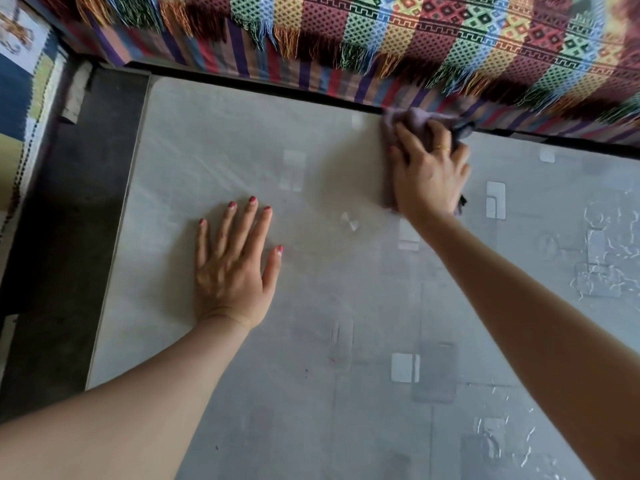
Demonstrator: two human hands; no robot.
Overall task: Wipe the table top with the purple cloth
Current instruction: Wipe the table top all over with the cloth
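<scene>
Pressing the purple cloth down onto the table top, the right hand covers most of the bunched fabric, its fingers bent over the wad and holding it against the surface near the far edge, just beside the fringed patterned blanket that hangs over the furniture behind. The cloth sits there probably because the far strip of the table is the part being wiped; blur around it suggests a stroke under way. The left hand lies flat on the table, fingers straight and spread, holding nothing, well apart from the cloth, likely to brace the body while the right arm reaches forward. No containers show anywhere in view, only the grey patterned table covering and a dark floor at the left.
</scene>
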